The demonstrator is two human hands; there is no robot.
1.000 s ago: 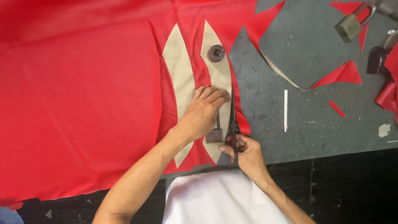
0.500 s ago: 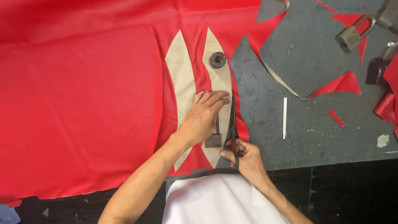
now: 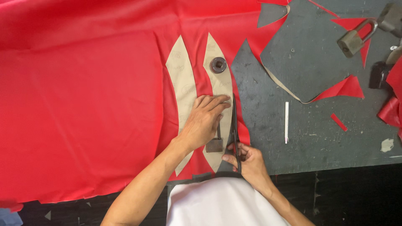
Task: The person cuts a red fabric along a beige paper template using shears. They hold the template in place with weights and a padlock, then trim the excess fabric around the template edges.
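Two beige curved paper pattern pieces (image 3: 184,90) lie on the red fabric sheet (image 3: 83,104) spread over the grey work table (image 3: 310,71) in the head view, the right-hand piece weighted by a round dark metal weight (image 3: 218,65) and a small padlock (image 3: 215,144). The left hand (image 3: 205,121) presses flat on that piece, fingers extended and close together. The right hand (image 3: 247,161) is clamped around the handles of dark scissors (image 3: 234,125), whose blades run along the pattern's right edge; a white chalk stick (image 3: 286,122) lies well apart on the table.

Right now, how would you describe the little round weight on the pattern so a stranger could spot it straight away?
Start at the big red fabric covering the grey table. Two tan curved pattern pieces lie on it; take the right pattern piece, under the left hand. Near its upper tip sits the round weight: dark, disc-shaped with a centre hole, unlike the squarish padlock lower down.
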